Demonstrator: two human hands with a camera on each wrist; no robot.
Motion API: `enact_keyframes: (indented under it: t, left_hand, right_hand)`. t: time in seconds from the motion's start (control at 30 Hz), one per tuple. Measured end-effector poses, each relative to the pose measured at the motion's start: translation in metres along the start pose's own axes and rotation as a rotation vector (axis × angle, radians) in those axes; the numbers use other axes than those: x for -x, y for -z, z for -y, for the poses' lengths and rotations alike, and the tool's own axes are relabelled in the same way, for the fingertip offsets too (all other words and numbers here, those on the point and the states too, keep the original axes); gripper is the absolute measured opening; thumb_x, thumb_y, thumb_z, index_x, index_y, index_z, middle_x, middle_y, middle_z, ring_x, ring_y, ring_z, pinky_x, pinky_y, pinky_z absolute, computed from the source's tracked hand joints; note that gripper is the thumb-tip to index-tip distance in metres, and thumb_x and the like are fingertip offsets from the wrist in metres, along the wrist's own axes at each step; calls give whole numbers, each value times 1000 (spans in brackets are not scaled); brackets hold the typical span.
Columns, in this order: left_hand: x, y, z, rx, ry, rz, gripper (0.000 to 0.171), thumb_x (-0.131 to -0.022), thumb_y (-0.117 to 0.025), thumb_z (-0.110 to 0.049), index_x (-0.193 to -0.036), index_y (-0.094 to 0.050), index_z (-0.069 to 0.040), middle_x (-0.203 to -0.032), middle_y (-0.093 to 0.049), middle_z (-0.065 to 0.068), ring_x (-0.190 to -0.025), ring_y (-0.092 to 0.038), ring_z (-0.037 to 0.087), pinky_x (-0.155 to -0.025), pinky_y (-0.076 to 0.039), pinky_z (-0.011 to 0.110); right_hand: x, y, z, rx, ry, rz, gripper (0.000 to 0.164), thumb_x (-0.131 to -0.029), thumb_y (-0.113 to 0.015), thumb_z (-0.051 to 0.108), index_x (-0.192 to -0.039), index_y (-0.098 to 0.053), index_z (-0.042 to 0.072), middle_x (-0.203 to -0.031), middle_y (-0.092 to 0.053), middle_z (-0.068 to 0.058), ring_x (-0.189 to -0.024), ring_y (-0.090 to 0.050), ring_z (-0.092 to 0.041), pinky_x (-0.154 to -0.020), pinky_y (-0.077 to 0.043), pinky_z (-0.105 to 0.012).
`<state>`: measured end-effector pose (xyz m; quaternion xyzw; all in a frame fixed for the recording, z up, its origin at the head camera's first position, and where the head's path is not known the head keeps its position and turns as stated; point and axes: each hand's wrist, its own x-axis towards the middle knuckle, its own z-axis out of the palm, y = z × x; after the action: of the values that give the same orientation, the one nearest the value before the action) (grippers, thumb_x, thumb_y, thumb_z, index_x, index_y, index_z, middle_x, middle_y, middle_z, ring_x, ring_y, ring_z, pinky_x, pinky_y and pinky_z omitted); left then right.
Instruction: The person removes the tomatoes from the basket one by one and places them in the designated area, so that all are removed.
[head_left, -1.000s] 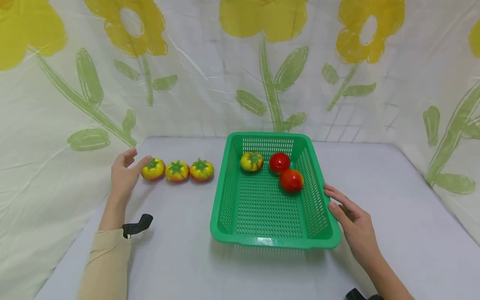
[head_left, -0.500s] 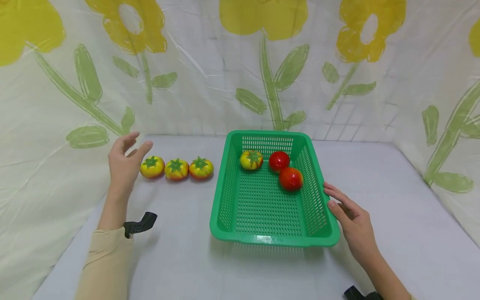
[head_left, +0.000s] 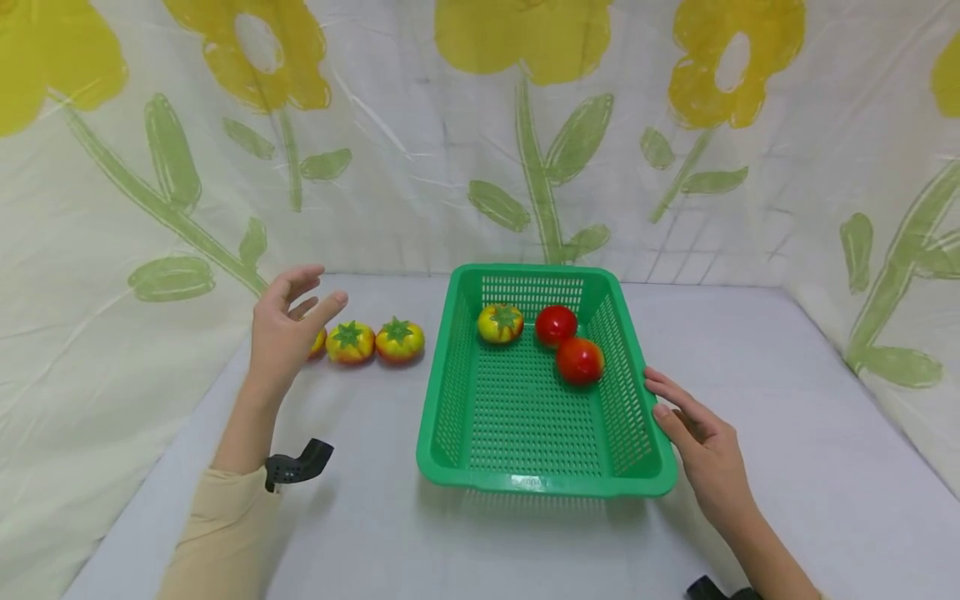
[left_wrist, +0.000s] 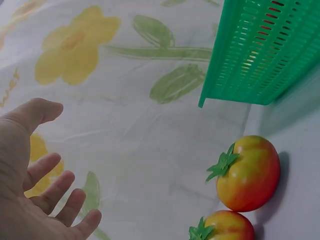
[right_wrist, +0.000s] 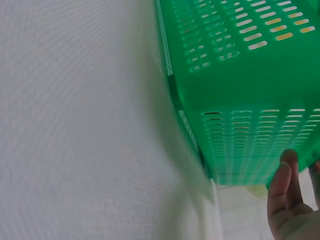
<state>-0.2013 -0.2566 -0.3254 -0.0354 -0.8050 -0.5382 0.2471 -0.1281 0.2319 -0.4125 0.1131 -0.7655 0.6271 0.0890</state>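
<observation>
My left hand is held over the left end of a row of yellow-red tomatoes, fingers apart and nothing in them. It partly covers the leftmost tomato; the middle tomato and the right tomato show whole, green leaf tops up. In the left wrist view, two tomatoes lie beyond the fingers. My right hand touches the right rim of a green plastic basket with loosely bent fingers and thumb. Inside sit a yellow tomato and two red tomatoes, one behind, one in front.
A white-covered table carries everything. Behind it and along both sides hangs a pale curtain printed with yellow flowers. Each wrist wears a black camera mount, such as the left mount.
My left hand rises from beside the leftmost tomato, then moves right to hang over it. The tomatoes stay in place. My right hand keeps its spot at the basket rim.
</observation>
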Motion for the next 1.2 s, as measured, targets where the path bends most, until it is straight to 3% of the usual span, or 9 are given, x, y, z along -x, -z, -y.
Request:
enact_keyframes:
  t: [0.17, 0.3, 0.4, 0.57, 0.77, 1.07, 1.2]
  left_hand:
    - [9, -16, -12, 56, -26, 77, 51, -89, -75, -20, -133, -55, -3, -133, -53, 5, -125, -48, 21, -104, -41, 37]
    - [18, -34, -27, 114, -6, 216, 51, -90, -75, -23, -134, -55, -6, -135, -53, 3, -127, -47, 20, -104, -42, 36]
    - [19, -50, -42, 125, -29, 340, 53, -89, -76, -24, -135, -55, -8, -136, -52, 2, -127, -47, 18, -104, -42, 36]
    - [6, -79, -66, 125, -112, 564, 53, -89, -76, -28, -135, -55, -13, -136, -53, -1, -123, -50, 16, -102, -43, 37]
    - [-8, -109, -80, 98, -130, 820, 54, -84, -80, -33, -132, -58, -20, -132, -55, -8, -119, -53, 13, -98, -46, 36]
    - [-26, -146, -93, 55, -119, 1052, 56, -82, -82, -30, -132, -60, -19, -129, -58, -8, -116, -57, 14, -90, -52, 33]
    - [-32, -163, -94, 39, -98, 1123, 57, -82, -83, -28, -133, -59, -17, -128, -59, -8, -117, -56, 14, -91, -50, 31]
  right_hand:
    - [0, 1, -1, -21, -6, 3, 38, -103, -54, 14, -140, -54, 5, -149, -45, -5, -135, -42, -15, -98, -41, -17]
    - [0, 0, -2, -27, -13, 8, 38, -103, -54, 13, -140, -54, 5, -149, -45, -4, -133, -44, -15, -98, -41, -17]
    - [0, -1, -3, -17, -17, 11, 38, -103, -54, 14, -140, -54, 5, -149, -45, -3, -132, -45, -15, -98, -41, -18]
    - [0, -1, -2, -10, -15, 7, 38, -103, -53, 14, -140, -54, 6, -149, -45, -3, -133, -44, -15, -98, -41, -17]
    - [0, 1, 0, -25, -15, 3, 38, -103, -53, 13, -140, -54, 5, -149, -45, -4, -135, -42, -15, -98, -41, -17]
    - [0, 0, 2, -22, -12, -3, 38, -103, -53, 13, -140, -54, 5, -149, -45, -4, -136, -40, -15, -98, -40, -16]
    - [0, 0, 1, -19, -13, -2, 38, -103, -53, 14, -140, -54, 5, -149, -46, -4, -136, -41, -14, -97, -41, -17]
